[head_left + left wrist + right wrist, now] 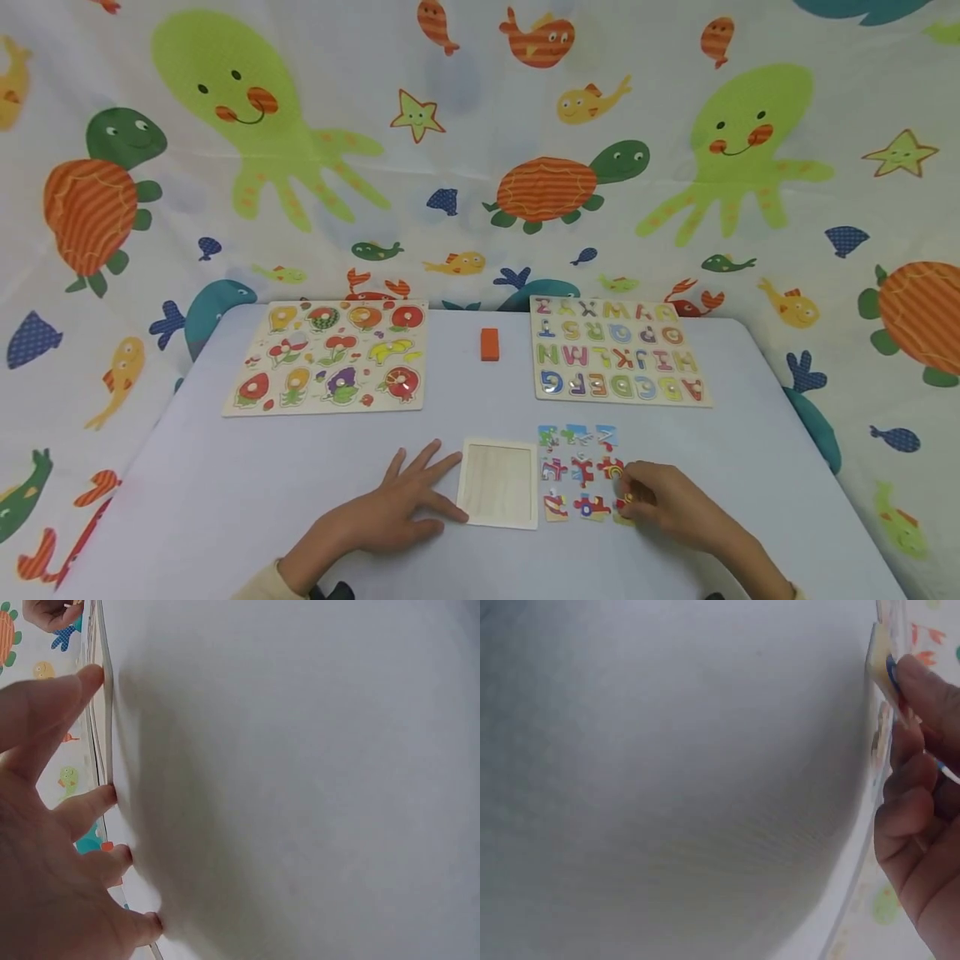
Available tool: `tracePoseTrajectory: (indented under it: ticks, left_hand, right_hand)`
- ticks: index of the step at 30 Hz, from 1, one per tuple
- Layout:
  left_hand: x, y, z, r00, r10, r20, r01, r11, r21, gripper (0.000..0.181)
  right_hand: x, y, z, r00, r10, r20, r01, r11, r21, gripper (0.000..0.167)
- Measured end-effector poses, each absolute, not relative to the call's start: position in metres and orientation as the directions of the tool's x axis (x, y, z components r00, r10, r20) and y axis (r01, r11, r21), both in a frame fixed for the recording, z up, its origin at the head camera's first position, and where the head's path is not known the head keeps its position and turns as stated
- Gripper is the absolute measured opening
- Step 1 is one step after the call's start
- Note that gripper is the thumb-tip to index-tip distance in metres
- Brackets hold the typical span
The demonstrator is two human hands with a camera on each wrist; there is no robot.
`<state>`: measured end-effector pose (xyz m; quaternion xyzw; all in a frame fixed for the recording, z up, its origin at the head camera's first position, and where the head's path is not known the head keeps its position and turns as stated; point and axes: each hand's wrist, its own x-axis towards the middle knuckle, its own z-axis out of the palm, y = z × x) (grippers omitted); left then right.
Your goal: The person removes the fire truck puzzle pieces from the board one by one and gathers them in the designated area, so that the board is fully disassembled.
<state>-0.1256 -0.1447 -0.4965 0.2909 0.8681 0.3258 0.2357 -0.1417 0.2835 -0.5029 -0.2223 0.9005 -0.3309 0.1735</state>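
Observation:
My left hand [393, 510] is spread flat on the table, fingers apart. Its fingertips touch the left edge of a square wooden puzzle tray [497, 485], whose recess shows bare wood. Right of the tray lie several colourful jigsaw pieces [582, 471] in three rows. My right hand [670, 502] is at the lower right of these rows and pinches a jigsaw piece [623, 507] between thumb and index finger. In the right wrist view that piece [883, 666] is tilted, its pale edge showing; the other fingers are curled.
A fruit puzzle board [330, 357] lies at the back left and an alphabet puzzle board [618, 352] at the back right. Between them is a small orange block [490, 344]. A sea-animal patterned cloth [465, 125] hangs behind the white table [300, 467].

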Motion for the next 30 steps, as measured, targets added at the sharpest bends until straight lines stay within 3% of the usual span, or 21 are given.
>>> tracePoseTrajectory:
  ticks: [16,30]
  left_hand:
    - [-0.126,-0.143,-0.497,-0.72,0.655,-0.231,0.345,0.626,0.699,0.03]
    - [-0.124,-0.143,-0.495,-0.721,0.654,-0.229,0.36,0.635,0.683,0.027]
  right_hand:
    - [-0.136,0.273,-0.501,-0.863,-0.498,-0.082,-0.409,0.786,-0.463,0.02]
    - [-0.134,0.271,-0.505,-0.873,-0.483,-0.069,-0.417,0.813,-0.407,0.023]
